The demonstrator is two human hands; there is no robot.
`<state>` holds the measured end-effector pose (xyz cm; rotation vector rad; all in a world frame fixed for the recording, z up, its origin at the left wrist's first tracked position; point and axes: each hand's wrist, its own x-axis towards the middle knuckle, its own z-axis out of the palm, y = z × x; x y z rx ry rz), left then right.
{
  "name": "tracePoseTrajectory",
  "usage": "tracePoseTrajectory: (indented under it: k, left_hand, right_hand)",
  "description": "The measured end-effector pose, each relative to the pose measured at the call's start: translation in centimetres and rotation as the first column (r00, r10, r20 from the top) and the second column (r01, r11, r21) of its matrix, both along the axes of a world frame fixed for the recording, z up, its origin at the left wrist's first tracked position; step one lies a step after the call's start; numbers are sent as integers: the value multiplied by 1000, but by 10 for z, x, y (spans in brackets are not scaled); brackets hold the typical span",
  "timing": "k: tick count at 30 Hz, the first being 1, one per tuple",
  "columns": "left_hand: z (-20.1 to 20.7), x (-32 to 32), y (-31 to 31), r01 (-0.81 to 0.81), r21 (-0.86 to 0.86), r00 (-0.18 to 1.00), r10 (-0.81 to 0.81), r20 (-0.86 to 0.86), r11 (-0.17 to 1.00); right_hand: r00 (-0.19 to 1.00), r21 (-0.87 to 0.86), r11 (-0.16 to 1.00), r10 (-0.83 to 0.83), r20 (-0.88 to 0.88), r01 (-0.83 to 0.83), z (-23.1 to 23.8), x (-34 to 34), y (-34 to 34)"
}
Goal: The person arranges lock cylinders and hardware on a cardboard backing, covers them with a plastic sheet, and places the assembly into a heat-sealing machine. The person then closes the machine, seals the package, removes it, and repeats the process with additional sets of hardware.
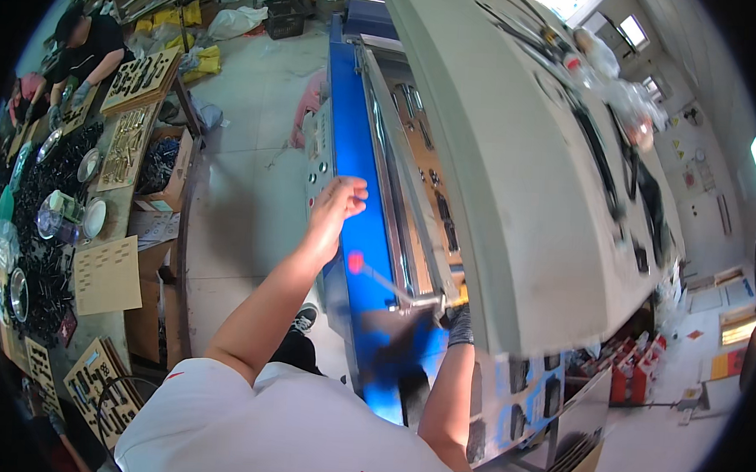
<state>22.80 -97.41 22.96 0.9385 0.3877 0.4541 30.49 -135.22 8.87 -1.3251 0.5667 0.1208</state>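
Observation:
My left hand (338,207), bare, hovers over the blue front edge (363,227) of a large machine, its fingers loosely bent and apart with nothing seen in them. Below it a lever with a red knob (356,262) is blurred. At the near end of the metal frame (430,302), my right hand (461,321) wears a grey glove. The cover's edge and the frame hide its fingers, beside a small yellow piece (459,295). Inside the machine, under the big beige cover (485,156), lies a brown board (428,174) with dark and metal parts.
On the left, a long workbench (118,222) carries boards of small parts, bowls and heaps of black pieces. A person (88,50) in dark clothes works at its far end. A black crate (285,17) stands on the floor behind. Red bins (636,369) are at the right.

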Motion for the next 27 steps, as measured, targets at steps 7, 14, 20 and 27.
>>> tracePoseTrajectory:
  k: [7, 14, 20, 27]
  left_hand:
    - [-74, 46, -11, 659, -161, 671, -670, -318, 735]
    - [-79, 163, -31, 405, -608, 914, -301, 272, 682]
    - [-38, 199, -35, 223, -510, 967, -122, 224, 831]
    - [-38, 195, -21, 246, -255, 969, -228, 99, 935]
  right_hand:
    - [994, -37, 993, -111, -2, 111, 11, 26, -38]
    - [985, -37, 985, -170, -36, 169, 29, -9, -59]
    - [978, -32, 980, -199, -57, 197, 28, -27, -71]
    - [977, -26, 978, -207, -49, 206, 33, -42, -69]
